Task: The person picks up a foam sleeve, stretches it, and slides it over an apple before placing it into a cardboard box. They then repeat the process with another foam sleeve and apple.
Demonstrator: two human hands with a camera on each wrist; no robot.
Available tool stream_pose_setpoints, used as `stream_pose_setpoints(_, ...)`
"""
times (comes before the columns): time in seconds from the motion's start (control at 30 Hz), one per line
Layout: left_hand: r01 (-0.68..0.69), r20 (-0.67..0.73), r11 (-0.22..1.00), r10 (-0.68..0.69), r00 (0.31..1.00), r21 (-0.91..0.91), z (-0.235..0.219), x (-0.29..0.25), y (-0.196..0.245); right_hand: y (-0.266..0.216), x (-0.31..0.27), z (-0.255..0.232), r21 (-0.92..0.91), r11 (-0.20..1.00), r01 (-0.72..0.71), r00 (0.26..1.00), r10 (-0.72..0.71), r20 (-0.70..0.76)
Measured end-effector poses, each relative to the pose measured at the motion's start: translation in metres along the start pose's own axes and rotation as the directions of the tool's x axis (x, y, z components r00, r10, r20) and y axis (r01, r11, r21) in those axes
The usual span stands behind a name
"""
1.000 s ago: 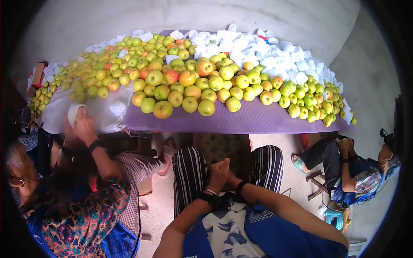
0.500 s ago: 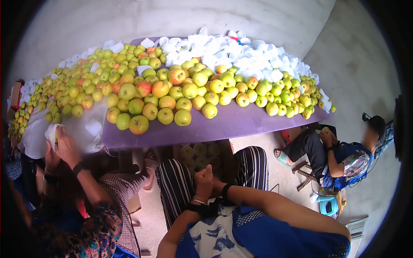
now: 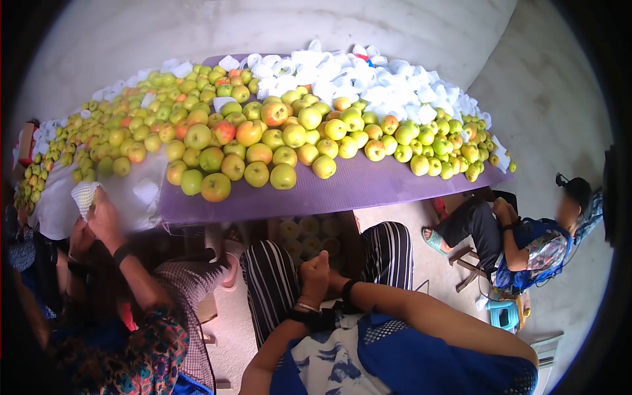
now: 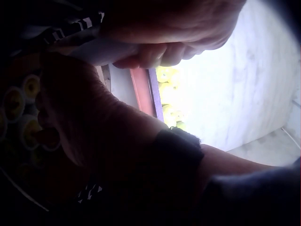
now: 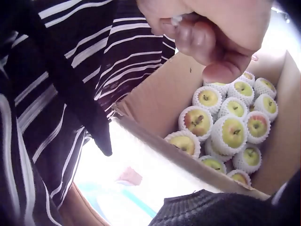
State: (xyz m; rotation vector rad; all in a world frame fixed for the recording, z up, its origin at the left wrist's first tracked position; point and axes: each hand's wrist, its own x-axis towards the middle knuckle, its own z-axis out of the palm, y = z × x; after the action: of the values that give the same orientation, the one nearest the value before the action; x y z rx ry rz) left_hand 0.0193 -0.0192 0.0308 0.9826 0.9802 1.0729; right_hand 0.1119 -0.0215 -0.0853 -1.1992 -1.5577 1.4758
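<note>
Both of my hands are close together over my lap in the head view. The left hand [image 3: 315, 271] is curled with its thumb uppermost, and the right hand [image 3: 338, 283] is partly hidden behind it. In the left wrist view the left hand [image 4: 174, 28] has curled fingers above the darker right hand [image 4: 77, 110], with a pale smooth patch between them. Curled fingers of the right hand [image 5: 207, 35] show a tiny white speck near them in the right wrist view. Below stands a cardboard box [image 5: 155, 87] with several yellow-green apples [image 5: 233, 133] in white foam nets.
A purple-matted table [image 3: 316, 191] bears piled loose apples [image 3: 263, 138] and a heap of white foam nets [image 3: 368, 79]. At left, a person's hands [image 3: 105, 220] hold a foam net [image 3: 85, 196]. Another person [image 3: 526, 230] sits at right near a blue stool [image 3: 503, 315].
The head view has swung right, so the table and people shift left. My hands keep nearly the same pose. The neighbour's hands at left still hold the foam net, which is tilted differently now.
</note>
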Motion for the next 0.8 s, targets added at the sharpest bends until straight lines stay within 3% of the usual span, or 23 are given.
stream_pose_setpoints(0.17, -0.018, 0.044, 0.999, 0.020, 0.999, -0.044, -0.003, 0.001, -0.004, 0.005, 0.003, 0.003, -0.058, 0.998, -0.025, 1.000, 0.024, -0.017)
stream_pose_setpoints(0.4, 0.089, -0.057, 0.993, -0.093, 0.994, -0.073, -0.010, 0.001, 0.001, 0.006, 0.008, 0.012, -0.104, 0.990, -0.099, 0.995, 0.095, -0.039)
stream_pose_setpoints(0.73, 0.064, -0.075, 0.994, -0.070, 0.995, -0.088, -0.024, 0.000, 0.003, 0.024, 0.018, 0.022, -0.244, 0.963, -0.113, 0.993, 0.105, -0.046)
stream_pose_setpoints(0.8, 0.076, -0.063, 0.994, -0.082, 0.995, -0.082, -0.024, 0.000, 0.007, 0.050, 0.021, 0.024, -0.079, 0.983, -0.163, 0.986, 0.162, -0.027)
